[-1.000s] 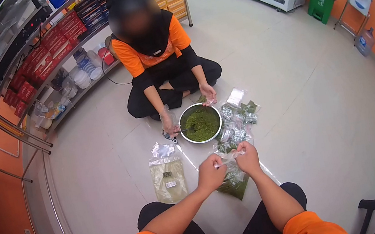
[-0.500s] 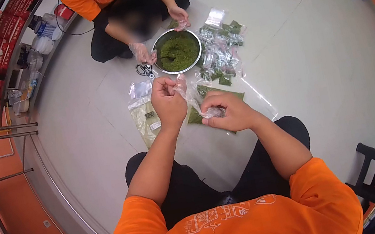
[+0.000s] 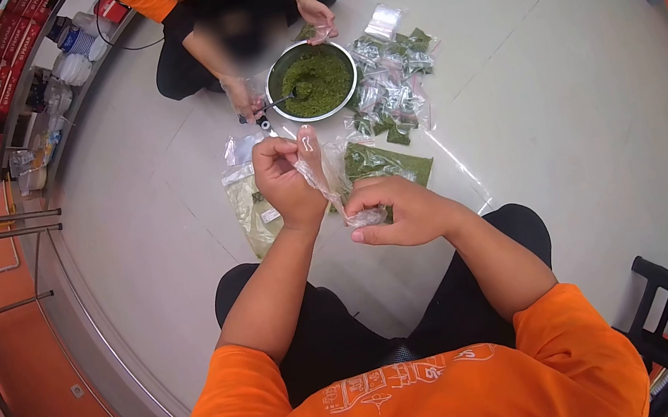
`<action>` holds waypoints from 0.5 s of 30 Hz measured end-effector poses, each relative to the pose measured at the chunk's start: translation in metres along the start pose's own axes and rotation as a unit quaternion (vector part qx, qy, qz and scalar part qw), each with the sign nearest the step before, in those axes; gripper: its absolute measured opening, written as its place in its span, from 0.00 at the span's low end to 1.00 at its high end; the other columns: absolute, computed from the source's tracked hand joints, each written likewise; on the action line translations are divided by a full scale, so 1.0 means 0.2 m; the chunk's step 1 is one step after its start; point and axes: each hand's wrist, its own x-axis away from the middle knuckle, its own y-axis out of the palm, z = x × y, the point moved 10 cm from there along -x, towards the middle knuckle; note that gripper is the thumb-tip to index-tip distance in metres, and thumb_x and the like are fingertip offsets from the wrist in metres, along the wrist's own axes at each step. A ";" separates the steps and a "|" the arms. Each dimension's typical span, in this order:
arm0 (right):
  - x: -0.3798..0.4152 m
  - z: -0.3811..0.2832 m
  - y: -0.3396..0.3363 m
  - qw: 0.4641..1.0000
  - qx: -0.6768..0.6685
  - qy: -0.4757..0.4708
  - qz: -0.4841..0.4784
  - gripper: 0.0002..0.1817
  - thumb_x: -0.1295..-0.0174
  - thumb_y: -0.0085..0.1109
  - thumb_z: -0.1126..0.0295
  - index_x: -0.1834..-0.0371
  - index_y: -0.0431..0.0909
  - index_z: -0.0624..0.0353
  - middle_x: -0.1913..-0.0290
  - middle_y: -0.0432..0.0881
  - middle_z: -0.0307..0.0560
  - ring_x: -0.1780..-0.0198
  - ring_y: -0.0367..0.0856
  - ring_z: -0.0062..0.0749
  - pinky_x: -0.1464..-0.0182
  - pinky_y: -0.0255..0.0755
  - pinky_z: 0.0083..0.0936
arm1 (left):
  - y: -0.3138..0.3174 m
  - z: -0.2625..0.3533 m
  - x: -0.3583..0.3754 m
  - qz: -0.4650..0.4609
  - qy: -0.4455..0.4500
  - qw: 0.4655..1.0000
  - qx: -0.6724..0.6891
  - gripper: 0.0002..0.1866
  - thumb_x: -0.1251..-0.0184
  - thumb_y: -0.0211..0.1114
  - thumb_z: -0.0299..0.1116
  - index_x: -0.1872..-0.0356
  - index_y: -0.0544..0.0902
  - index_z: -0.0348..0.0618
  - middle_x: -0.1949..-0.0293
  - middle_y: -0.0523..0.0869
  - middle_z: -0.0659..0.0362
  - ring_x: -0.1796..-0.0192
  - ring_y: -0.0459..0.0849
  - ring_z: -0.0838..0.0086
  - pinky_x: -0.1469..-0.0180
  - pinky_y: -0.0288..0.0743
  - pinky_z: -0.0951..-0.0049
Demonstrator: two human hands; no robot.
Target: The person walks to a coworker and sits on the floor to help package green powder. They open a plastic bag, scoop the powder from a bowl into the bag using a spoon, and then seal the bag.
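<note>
A thin clear plastic glove (image 3: 330, 175) stretches between my two hands above the floor. My left hand (image 3: 289, 182) is raised with its fingers curled, and the glove clings about its thumb side. My right hand (image 3: 401, 210) pinches a crumpled part of the same plastic, lower and to the right. Behind the hands lies a large clear bag of green filling (image 3: 394, 167), partly covered by my right hand. Left of my left hand is a flat bag with pale yellowish contents (image 3: 249, 206) and a small label.
A metal bowl (image 3: 319, 116) of green mash stands ahead. Across it sits a co-worker in plastic gloves, one hand at a dark-handled spoon (image 3: 276, 102). Scissors (image 3: 266, 126) lie beside the bowl, small filled zip bags (image 3: 396, 77) to its right. Shelves (image 3: 58, 114) line the left.
Both my hands have shifted slightly left, and my right hand has dropped a little with its fingers loosened. The co-worker's hand left of the bowl has moved down, and the spoon handle now shows there.
</note>
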 end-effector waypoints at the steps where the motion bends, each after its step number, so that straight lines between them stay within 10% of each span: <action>1: 0.00 -0.01 0.01 1.000 -0.001 -0.001 -0.004 0.13 0.41 0.68 0.66 0.56 0.81 0.59 0.61 0.80 0.47 0.57 0.80 0.40 0.54 0.73 0.30 | 0.00 0.00 0.00 -0.006 0.008 1.000 -0.009 0.14 0.34 0.71 0.24 0.65 0.70 0.44 0.70 0.72 0.67 0.69 0.67 0.87 0.65 0.65 0.85; 8: 0.03 -0.12 0.06 0.997 0.052 -0.063 -0.014 0.13 0.39 0.65 0.68 0.53 0.80 0.60 0.61 0.79 0.49 0.59 0.80 0.46 0.55 0.73 0.33 | -0.07 -0.07 -0.07 0.015 -0.025 0.999 0.022 0.12 0.34 0.68 0.22 0.58 0.72 0.40 0.64 0.73 0.64 0.64 0.72 0.84 0.59 0.73 0.83; 15: 0.07 0.03 0.05 0.986 -0.162 0.033 -0.002 0.20 0.36 0.64 0.70 0.41 0.79 0.60 0.53 0.82 0.44 0.56 0.81 0.28 0.53 0.75 0.26 | -0.02 0.05 -0.15 -0.059 -0.106 0.987 0.103 0.13 0.34 0.55 0.14 0.51 0.76 0.35 0.43 0.79 0.50 0.50 0.84 0.71 0.55 0.83 0.73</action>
